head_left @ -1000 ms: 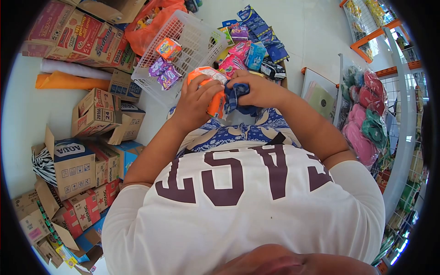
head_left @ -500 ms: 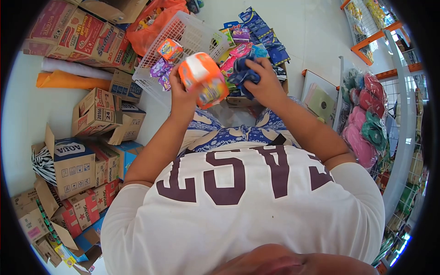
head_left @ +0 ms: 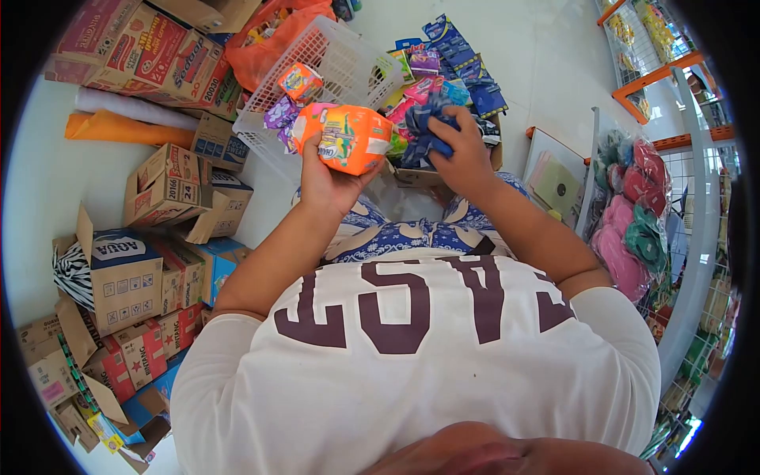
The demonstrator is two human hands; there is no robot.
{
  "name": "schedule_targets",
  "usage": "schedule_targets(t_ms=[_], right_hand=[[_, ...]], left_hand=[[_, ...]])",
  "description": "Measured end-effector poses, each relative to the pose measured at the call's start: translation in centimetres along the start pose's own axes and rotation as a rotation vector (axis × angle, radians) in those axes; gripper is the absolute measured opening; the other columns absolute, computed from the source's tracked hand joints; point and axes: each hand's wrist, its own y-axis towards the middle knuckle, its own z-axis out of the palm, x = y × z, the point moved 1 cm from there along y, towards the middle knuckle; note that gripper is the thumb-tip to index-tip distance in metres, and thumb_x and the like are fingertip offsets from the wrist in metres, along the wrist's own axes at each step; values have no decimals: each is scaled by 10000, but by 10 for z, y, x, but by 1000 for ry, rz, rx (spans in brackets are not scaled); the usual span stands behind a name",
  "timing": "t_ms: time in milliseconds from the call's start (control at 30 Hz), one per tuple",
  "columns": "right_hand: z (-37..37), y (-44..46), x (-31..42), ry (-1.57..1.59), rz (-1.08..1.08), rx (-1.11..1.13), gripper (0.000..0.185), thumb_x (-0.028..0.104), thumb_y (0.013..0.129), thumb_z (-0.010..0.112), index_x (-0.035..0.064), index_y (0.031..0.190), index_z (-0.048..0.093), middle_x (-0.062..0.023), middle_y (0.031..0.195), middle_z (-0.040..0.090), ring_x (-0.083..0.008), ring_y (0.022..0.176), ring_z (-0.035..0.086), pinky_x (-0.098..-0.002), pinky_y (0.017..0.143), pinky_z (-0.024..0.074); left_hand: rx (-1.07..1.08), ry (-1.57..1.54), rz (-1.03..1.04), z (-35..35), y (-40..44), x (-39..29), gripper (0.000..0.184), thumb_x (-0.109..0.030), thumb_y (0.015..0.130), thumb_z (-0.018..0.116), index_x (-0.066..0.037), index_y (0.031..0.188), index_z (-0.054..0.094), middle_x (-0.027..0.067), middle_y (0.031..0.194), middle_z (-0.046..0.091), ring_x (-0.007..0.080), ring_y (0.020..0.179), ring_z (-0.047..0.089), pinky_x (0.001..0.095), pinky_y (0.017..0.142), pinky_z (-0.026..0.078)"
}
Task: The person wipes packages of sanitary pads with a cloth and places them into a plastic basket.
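My left hand (head_left: 334, 180) grips an orange plastic pack (head_left: 360, 141), which looks like sanitary pads, from below. Its colourful printed face is turned toward me. A crumpled dark blue cloth (head_left: 427, 125) is bunched in my right hand (head_left: 463, 154), just right of the pack. Past my hands stands a white plastic basket (head_left: 321, 47); a smaller orange pack (head_left: 300, 81) and purple packs (head_left: 281, 116) lie at its near side. Behind the cloth, a cardboard box (head_left: 419, 176) holds several colourful packets (head_left: 423, 87), partly hidden by my right hand.
Blue packets (head_left: 459, 55) spill beyond the box. An orange bag (head_left: 269, 39) sits behind the basket. Cardboard cartons (head_left: 127, 277) are stacked along the left. To the right are a binder-like folder (head_left: 554, 174), bagged slippers (head_left: 633, 206) and a metal rack (head_left: 689, 206).
The orange pack has been turned so its printed face shows and lies more sideways; my left hand now supports it from below. My right hand has moved slightly, still with the blue cloth.
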Motion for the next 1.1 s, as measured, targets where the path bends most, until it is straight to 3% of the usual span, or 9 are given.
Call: schedule_targets(t_ms=[67, 133, 367, 467, 567, 667, 867, 967, 1100], right_hand=[[-13, 4, 14, 39, 10, -78, 489, 50, 630, 743, 147, 1100, 651, -143, 1185, 508, -345, 1129, 507, -424, 931, 464], [-19, 13, 39, 5, -213, 45, 477, 57, 630, 759, 171, 1082, 660, -116, 1165, 512, -315, 1090, 519, -411, 877, 493], [-12, 10, 45, -302, -156, 419, 467, 156, 670, 774, 228, 1113, 649, -46, 1131, 506, -260, 1030, 528, -371, 772, 518], [-8, 6, 42, -193, -163, 505, 432, 159, 688, 757, 240, 1099, 653, -43, 1139, 506, -264, 1032, 536, -378, 770, 521], [-5, 3, 47, -97, -167, 586, 442, 100, 662, 751, 201, 1078, 645, -70, 1136, 517, -291, 1058, 530, -401, 839, 511], [-4, 4, 45, -173, -104, 494, 419, 131, 697, 730, 225, 1097, 646, -64, 1126, 509, -287, 1029, 549, -409, 787, 523], [-18, 22, 17, -237, 157, 267, 458, 140, 720, 716, 127, 1165, 611, -112, 1096, 513, -318, 1031, 555, -412, 840, 510], [-22, 22, 8, -69, 121, 106, 537, 143, 720, 719, 98, 1235, 572, -132, 1097, 514, -329, 1029, 556, -402, 861, 502], [-13, 12, 15, 10, 98, 170, 582, 137, 733, 714, 66, 1283, 536, -134, 1191, 525, -290, 1097, 558, -371, 893, 491]], left_hand=[[-22, 94, 42, -2, -1, 2, 495, -453, 962, 351, -155, 1341, 464, 107, 1338, 532, 321, 1216, 521, 538, 973, 436], [16, 166, 3, -7, 3, 4, 480, -418, 977, 351, -131, 1351, 441, 116, 1317, 545, 316, 1187, 549, 566, 956, 437], [-40, 199, 109, -12, 5, 7, 420, -337, 993, 375, -94, 1327, 450, 150, 1275, 559, 316, 1130, 597, 602, 861, 500], [-6, 215, 113, -22, 10, 8, 386, -270, 981, 439, -84, 1317, 406, 164, 1258, 546, 327, 1109, 609, 593, 832, 529], [-49, 169, 223, -24, 15, 9, 414, -204, 956, 503, -83, 1315, 336, 171, 1247, 526, 327, 1096, 615, 585, 820, 540], [-47, 192, 195, -24, 12, 6, 460, -175, 940, 536, -85, 1310, 278, 167, 1232, 511, 320, 1110, 609, 573, 839, 542], [73, 224, 122, -11, 0, 5, 447, -306, 972, 452, -116, 1368, 369, 158, 1336, 498, 358, 1188, 557, 591, 873, 512], [146, 151, 78, -7, -7, 0, 529, -445, 963, 386, -138, 1393, 411, 150, 1400, 472, 368, 1236, 519, 596, 938, 470], [244, -64, -57, -8, -6, -5, 623, -541, 920, 381, -150, 1404, 418, 141, 1414, 468, 344, 1278, 486, 545, 1005, 436]])
